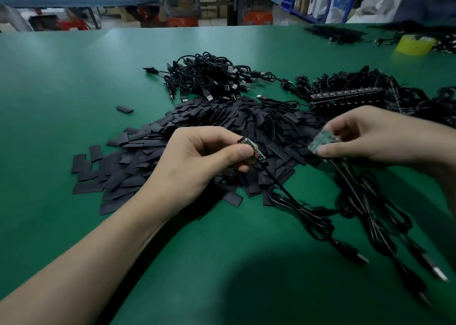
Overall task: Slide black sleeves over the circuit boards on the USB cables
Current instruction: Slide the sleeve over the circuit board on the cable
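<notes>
Left hand [197,163] pinches one bare circuit board [249,144]; right hand [370,134] grips seemingly several boards [322,140]. Free it to fetch a sleeve [232,199].

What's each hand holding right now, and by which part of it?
The left hand pinches one circuit board around its middle. The right hand pinches a bunch of boards near their cable ends.

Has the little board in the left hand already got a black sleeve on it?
No, the board pinched by the left hand is bare, its green face showing.
</notes>
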`<state>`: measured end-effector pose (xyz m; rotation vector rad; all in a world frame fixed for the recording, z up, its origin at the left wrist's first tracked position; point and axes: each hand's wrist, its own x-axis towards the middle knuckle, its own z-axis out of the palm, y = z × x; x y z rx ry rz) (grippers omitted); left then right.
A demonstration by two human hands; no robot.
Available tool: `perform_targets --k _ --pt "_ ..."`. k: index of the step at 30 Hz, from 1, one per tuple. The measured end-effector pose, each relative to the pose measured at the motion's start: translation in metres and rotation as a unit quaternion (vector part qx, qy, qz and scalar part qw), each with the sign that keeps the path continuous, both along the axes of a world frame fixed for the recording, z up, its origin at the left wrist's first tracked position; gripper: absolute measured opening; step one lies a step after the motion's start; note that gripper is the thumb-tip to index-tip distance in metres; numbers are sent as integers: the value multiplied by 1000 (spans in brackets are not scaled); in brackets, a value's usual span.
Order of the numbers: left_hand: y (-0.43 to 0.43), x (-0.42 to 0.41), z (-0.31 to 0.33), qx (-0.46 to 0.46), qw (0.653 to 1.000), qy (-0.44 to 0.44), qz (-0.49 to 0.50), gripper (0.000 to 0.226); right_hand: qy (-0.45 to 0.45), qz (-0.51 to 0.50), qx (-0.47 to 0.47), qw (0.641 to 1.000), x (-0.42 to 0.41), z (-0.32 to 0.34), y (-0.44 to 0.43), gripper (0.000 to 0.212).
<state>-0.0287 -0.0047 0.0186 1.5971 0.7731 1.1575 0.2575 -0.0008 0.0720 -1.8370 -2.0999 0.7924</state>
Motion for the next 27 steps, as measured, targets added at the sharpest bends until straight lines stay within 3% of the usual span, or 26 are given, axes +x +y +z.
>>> perform_targets --k 2,4,5,8,11,14,17,19,22,27 --pt "0 1 0 31 999 20 8 6 -81 -33 102 991 -3 3 -1 49" --pt "0 2 -1 60 997 37 23 2 -64 7 203 977 -22 4 -3 50" --pt "1 2 -2 72 996 40 34 3 -26 48 202 978 -34 3 -5 48" --pt "4 1 -5 86 993 40 77 3 94 153 77 981 -70 -10 -11 26" --pt "6 -3 -5 109 986 72 108 2 219 151 14 964 -83 -20 -17 18" --pt "11 -9 -7 185 952 194 150 12 348 119 8 930 -75 -12 -20 21" --pt "11 -9 -10 269 881 359 151 26 417 78 24 905 -60 8 -19 23" --pt "8 -4 -11 283 854 411 144 36 405 82 44 910 -52 23 -17 23" --pt "5 7 -12 277 842 430 171 42 305 81 65 947 -54 33 -12 26" --pt "8 6 -14 225 872 385 203 27 196 42 52 978 -83 -6 1 28"
